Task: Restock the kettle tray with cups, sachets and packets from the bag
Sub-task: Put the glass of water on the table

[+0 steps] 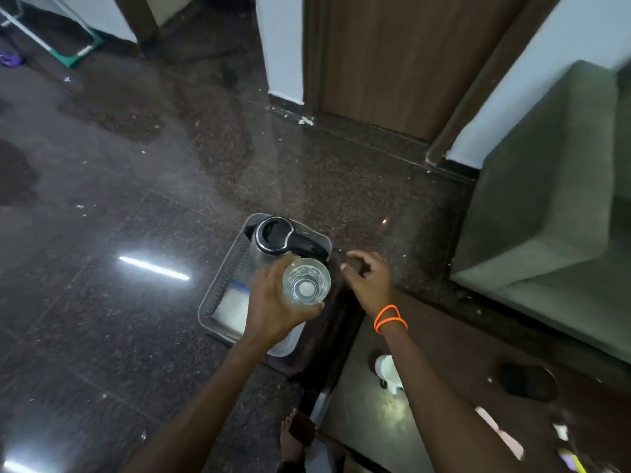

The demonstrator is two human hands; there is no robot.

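left hand (273, 303): fingers and thumb curled round a clear glass (306, 280), holds it upright, mouth up, above the near-right part of the tray
glass: empty as far as visible, ribbed sides, just in front of the kettle handle in view; whether it touches the tray cannot tell
right hand (367, 281): holds nothing, fingers loosely curled, hovers just right of the glass and tray, over the dark table edge
right wrist: orange cord bracelet (390, 319), wound twice
tray (223, 278): translucent grey plastic, perforated wall, sits at the far corner of the low dark table (444, 363)
kettle (278, 238): black lid and handle, clear body, stands in far end of tray, handle pointing right
white packet (232, 310): flat, pale, blue strip along its far edge, lies in the near-left part of the tray, partly hidden by left forearm
white cup (387, 368): on the table, near the right forearm, well apart from the tray
floor (102, 216): dark polished stone, light reflections, scattered crumbs
grey sofa (553, 213): right side
wooden door (403, 56): far centre
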